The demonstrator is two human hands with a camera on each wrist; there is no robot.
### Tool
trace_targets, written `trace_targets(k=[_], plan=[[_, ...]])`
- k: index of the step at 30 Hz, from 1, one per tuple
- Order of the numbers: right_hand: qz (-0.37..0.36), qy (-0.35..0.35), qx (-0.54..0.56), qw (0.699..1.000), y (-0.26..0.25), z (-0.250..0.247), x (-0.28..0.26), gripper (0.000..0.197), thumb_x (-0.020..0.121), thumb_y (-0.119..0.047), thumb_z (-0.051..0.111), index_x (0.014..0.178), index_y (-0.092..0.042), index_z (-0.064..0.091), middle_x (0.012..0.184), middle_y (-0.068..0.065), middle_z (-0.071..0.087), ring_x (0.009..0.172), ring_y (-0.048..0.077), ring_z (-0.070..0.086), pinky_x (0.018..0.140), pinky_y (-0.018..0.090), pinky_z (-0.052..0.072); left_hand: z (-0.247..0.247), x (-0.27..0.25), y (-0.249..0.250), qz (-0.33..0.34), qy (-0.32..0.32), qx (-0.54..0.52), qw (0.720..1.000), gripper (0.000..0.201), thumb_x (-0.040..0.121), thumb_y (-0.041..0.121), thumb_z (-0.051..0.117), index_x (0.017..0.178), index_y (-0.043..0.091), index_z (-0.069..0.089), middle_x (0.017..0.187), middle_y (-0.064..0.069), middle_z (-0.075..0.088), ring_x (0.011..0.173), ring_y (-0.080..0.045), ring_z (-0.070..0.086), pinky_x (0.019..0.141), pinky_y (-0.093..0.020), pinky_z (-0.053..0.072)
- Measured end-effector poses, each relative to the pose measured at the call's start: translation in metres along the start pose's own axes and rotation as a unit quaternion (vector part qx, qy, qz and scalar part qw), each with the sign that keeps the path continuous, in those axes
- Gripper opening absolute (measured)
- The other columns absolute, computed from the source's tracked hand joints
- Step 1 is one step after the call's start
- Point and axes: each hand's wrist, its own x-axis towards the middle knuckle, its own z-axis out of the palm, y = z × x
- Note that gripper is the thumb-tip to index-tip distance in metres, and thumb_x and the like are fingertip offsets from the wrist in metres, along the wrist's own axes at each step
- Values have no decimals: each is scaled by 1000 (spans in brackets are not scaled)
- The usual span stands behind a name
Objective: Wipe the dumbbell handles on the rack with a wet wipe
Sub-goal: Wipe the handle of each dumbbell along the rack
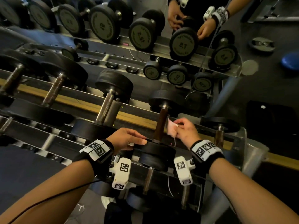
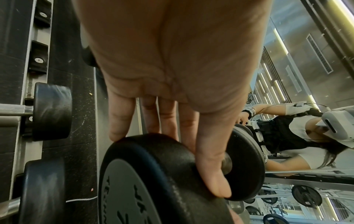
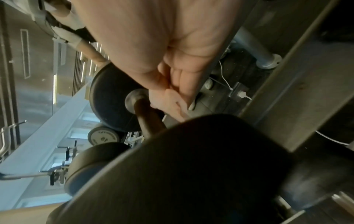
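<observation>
A dumbbell with a dark brown handle [image 1: 161, 125] lies on the rack's top tier, its near head [image 1: 157, 151] toward me. My left hand [image 1: 140, 141] rests on that near head with fairly straight fingers. In the left wrist view, the left hand's [image 2: 172, 151] fingers and thumb drape over the black rim [image 2: 153, 174]. My right hand [image 1: 178, 128] pinches a pale crumpled wet wipe [image 1: 171, 129] just right of the handle, close to it. In the right wrist view, the right hand's [image 3: 178, 104] curled fingers sit beside the handle [image 3: 149, 119]. The wipe is hidden there.
More dumbbells lie to the left [image 1: 106, 105] and right [image 1: 219, 131] on the same tier, and smaller ones on the tier below [image 1: 148, 180]. A mirror behind the rack reflects the weights and my hands [image 1: 186, 44]. A thin white cable [image 1: 169, 186] hangs behind the rack.
</observation>
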Motion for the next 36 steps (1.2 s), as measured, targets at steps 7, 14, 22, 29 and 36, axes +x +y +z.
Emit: trace_targets(k=[7,14,22,29,36], plan=[[-32,-27,-10,999,-9,17,4,30,92,7,51,81,-20,44,74,8,60,73,28,59,77,47,52,1,1,-2,-4,12,2,1000,14,71,15,83,84,20,80,98,-1,77,101,-17,69,91,-33,53],[28,-98,41,994,0,2,-12,20,96,1,53,95,-17,47,94,18,64,79,23,65,66,31,56,0,1,-2,-7,7,16,1000,16,70,18,84,85,22,79,99,0,76,104,-19,69,99,-42,51],[-16,-37,37,999,-6,15,7,22,98,-3,51,111,-19,57,100,7,65,92,21,67,86,39,58,1,-2,-1,-1,6,20,1000,25,63,25,85,87,22,79,99,0,77,100,-16,70,101,-43,50],[-27,-165,-91,982,23,8,-15,33,95,0,56,77,-28,56,76,6,66,68,16,62,64,30,48,1,-2,-1,1,1,15,1000,35,53,31,86,87,21,79,100,-2,76,105,-21,69,104,-48,48],[-26,4,16,1000,-7,10,22,27,97,4,47,86,-21,49,90,10,61,78,20,62,76,35,56,5,-7,1,-5,18,14,1000,14,72,16,83,85,20,79,99,-3,76,105,-21,69,105,-48,47]])
